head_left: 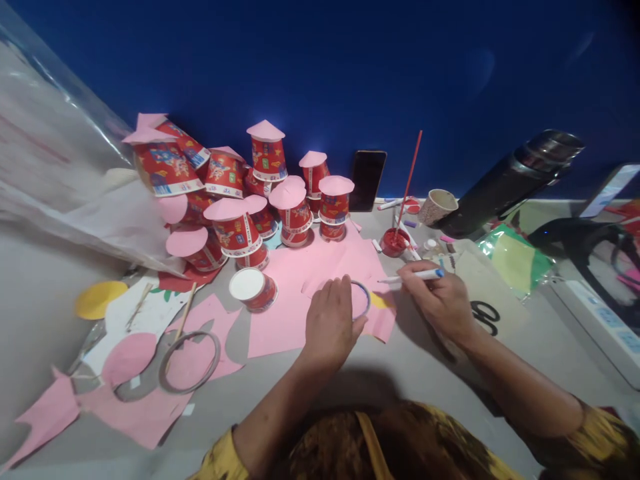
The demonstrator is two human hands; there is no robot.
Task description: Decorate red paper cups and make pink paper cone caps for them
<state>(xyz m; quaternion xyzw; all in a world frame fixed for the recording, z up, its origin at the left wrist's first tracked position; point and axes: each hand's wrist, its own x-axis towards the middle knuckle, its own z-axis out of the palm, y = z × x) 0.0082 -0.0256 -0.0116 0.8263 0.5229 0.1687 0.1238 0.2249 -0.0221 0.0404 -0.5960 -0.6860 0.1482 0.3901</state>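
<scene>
Ring point(369, 301) on a pink sheet point(283, 323), in front of the wearer, with only its right-hand rim exposed. The remainder is covered by the left hand point(330, 320), whose fingers are extended side by side with the thumb spread; whether the rim is also gripped beneath cannot be told. Even downward pressure is advised here, so that the ring is held flat and sliding is prevented. The white pen point(425, 275) is pinched in the closed fingers of the right hand point(435, 300), its tip directed at the exposed rim — just apart from it, though contact with the sheet cannot be judged. For a clean line, the tip is best set close against the rim and the pen raised from its low slant. The yellow piece point(381, 301) near the ring should be avoided. Farther out on the bench point(220, 407) are seen a white-topped red cup point(263, 297) and a larger grey ring point(217, 360).
</scene>
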